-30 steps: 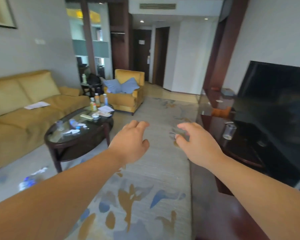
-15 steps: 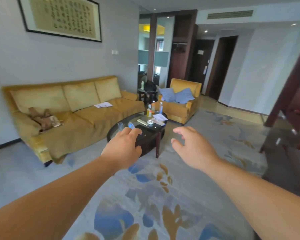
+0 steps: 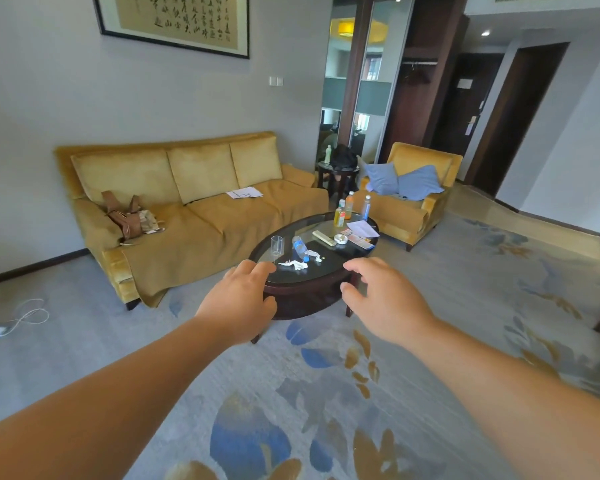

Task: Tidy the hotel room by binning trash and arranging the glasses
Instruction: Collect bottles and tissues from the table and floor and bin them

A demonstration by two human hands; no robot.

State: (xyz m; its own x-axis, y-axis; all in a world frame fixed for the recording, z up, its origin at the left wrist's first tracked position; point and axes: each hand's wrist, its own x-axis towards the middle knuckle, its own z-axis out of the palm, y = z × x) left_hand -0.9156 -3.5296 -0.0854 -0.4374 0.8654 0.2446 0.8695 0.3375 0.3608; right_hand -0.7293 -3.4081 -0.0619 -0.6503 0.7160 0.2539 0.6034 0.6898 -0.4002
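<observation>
An oval dark coffee table (image 3: pixel 302 289) with a glass top stands ahead on the carpet. On it stands a clear glass (image 3: pixel 276 245), with a plastic bottle (image 3: pixel 300 248) lying on its side and crumpled white tissues (image 3: pixel 294 264) beside it. Three upright drink bottles (image 3: pixel 350 206), a remote (image 3: pixel 324 238), a small white dish (image 3: pixel 341 239) and papers (image 3: pixel 362 229) fill the far end. My left hand (image 3: pixel 241 301) and my right hand (image 3: pixel 383 299) are held out in the air, fingers relaxed, holding nothing, short of the table.
A yellow sofa (image 3: pixel 201 209) with a brown bag (image 3: pixel 127 216) and a paper sheet (image 3: pixel 244 193) lines the left wall. A yellow armchair (image 3: pixel 413 199) with blue cushions stands behind the table. A white cable (image 3: pixel 25 317) lies on the floor at left.
The view has swung left from the TV cabinet to the sofa and coffee table, which is now closer and central. Both hands stay outstretched and hold nothing.
</observation>
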